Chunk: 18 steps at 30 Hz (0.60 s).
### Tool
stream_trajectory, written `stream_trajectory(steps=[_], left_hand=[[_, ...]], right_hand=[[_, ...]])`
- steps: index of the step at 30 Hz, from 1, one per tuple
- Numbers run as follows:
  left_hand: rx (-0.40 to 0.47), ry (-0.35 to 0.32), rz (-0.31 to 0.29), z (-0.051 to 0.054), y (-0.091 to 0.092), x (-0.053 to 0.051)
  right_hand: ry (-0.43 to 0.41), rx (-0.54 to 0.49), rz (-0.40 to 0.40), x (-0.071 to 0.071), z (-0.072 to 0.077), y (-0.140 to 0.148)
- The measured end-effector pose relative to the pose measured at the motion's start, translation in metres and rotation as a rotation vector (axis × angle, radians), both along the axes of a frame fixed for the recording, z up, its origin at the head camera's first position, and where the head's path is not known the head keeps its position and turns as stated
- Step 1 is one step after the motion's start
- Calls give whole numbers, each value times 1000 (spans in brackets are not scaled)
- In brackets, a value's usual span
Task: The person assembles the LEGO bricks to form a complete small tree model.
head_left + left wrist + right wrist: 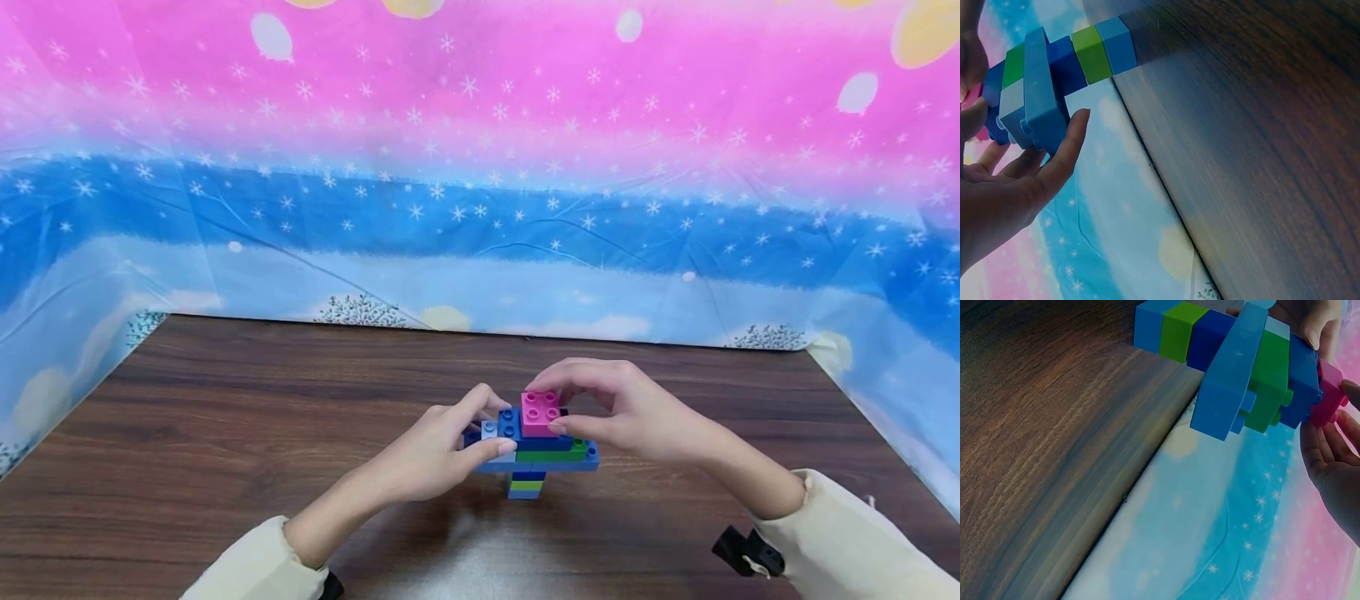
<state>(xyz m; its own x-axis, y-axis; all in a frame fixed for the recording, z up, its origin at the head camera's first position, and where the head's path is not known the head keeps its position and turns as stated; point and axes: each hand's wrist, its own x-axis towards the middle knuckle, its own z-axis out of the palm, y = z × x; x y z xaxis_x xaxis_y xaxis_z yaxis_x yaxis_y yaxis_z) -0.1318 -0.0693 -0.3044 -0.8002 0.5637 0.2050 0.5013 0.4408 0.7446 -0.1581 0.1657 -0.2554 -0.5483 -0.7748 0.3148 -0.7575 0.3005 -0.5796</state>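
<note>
A tower of toy building bricks stands upright on the table, its narrow column of light blue, lime (1092,55) and dark blue bricks under a long light-blue brick (540,467). Above that lie a green brick (1270,381) and a pale blue one, with a blue brick (1302,381) over them. A pink brick (540,417) sits on top, slightly tilted in the right wrist view; whether it is fully seated I cannot tell. My right hand (637,408) pinches the pink brick between thumb and fingers. My left hand (442,450) grips the tower's upper left side.
The brown wooden table (187,433) extends around the tower. Behind it and at both sides hangs a pink and blue curtain (450,208) with snowflakes. A black strap piece (750,550) hangs by the right sleeve.
</note>
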Motion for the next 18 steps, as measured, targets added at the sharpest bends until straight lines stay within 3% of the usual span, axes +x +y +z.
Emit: stream_trajectory(steps=[18], left_hand=[[-9,-23,9,0,0,0]], right_hand=[[-67,57,-47,-3,0,2]])
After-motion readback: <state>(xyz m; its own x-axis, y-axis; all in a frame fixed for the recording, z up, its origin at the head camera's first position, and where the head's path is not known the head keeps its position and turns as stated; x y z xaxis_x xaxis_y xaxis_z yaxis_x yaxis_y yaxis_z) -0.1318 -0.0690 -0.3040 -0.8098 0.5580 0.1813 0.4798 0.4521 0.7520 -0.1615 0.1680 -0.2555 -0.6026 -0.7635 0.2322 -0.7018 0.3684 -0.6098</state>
